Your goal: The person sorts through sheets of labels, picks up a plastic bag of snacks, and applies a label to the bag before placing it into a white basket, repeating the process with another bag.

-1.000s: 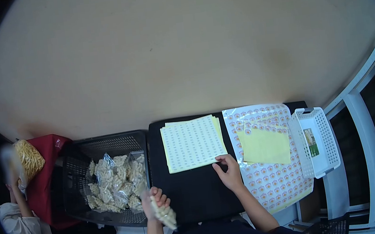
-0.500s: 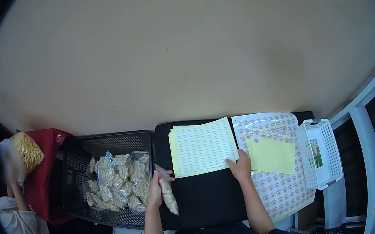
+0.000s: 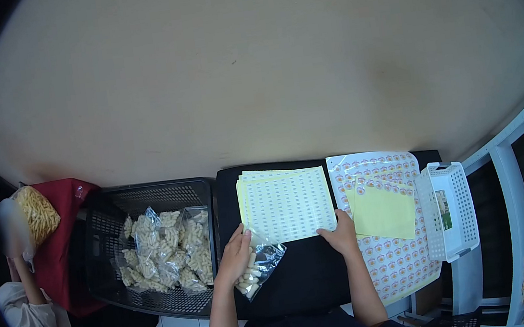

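Label sheets (image 3: 287,206): stack, flat, slightly askew; white top sheet printed in rows of small dark marks; yellow margins showing towards 9 and 12 o'clock.

Snack bag (image 3: 257,272): one, clear film, held aslant at the stack's 7 o'clock; pale pieces gathered towards 8 o'clock; upper edge apparently overlapping the sheets.

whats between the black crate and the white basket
Left to right in the head view, over a black tabletop: the left hand holding a clear bag, printed label sheets, the right hand at their corner, then a sticker sheet bearing yellow paper.
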Demonstrator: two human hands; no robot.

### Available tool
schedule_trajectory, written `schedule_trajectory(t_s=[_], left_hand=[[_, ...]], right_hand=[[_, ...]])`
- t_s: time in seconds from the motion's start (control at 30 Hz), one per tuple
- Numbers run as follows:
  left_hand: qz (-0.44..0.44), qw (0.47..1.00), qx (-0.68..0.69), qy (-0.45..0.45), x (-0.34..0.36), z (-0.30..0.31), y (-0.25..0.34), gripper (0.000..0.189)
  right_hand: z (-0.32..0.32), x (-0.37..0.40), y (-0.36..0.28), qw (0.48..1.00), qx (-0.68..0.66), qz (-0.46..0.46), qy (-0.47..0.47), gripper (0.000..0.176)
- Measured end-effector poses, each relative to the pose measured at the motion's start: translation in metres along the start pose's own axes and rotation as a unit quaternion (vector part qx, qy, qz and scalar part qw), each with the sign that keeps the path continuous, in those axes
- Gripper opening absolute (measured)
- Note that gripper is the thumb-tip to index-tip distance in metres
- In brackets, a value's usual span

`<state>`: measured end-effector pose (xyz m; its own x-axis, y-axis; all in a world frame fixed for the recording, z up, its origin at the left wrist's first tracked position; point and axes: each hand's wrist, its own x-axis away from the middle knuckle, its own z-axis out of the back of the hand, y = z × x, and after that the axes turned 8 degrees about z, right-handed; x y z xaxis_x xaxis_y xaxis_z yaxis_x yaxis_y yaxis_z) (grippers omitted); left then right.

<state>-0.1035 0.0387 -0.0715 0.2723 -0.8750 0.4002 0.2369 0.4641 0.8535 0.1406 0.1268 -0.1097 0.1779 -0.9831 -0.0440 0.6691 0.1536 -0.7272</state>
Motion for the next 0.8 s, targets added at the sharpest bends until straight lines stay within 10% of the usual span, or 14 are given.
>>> schedule_trajectory(t_s=[0.23,0.57,0.8], left_hand=[[0.015,0.998,0.054,-0.005,-0.006,-0.006,-0.023,0.049],[-0.022,0.998,0.055,0.006,0.0,-0.009,-0.027,0.046],[-0.033,0.999,0.006,-0.004,-0.002,-0.006,-0.029,0.044]], right_hand=[[-0.008,0.018,-0.032,0.977,0.116,0.155,0.094,0.036],[-0.011,0.024,-0.052,0.961,-0.18,0.209,-0.034,0.037],[-0.02,0.017,-0.009,0.973,0.163,0.161,-0.014,0.069]])
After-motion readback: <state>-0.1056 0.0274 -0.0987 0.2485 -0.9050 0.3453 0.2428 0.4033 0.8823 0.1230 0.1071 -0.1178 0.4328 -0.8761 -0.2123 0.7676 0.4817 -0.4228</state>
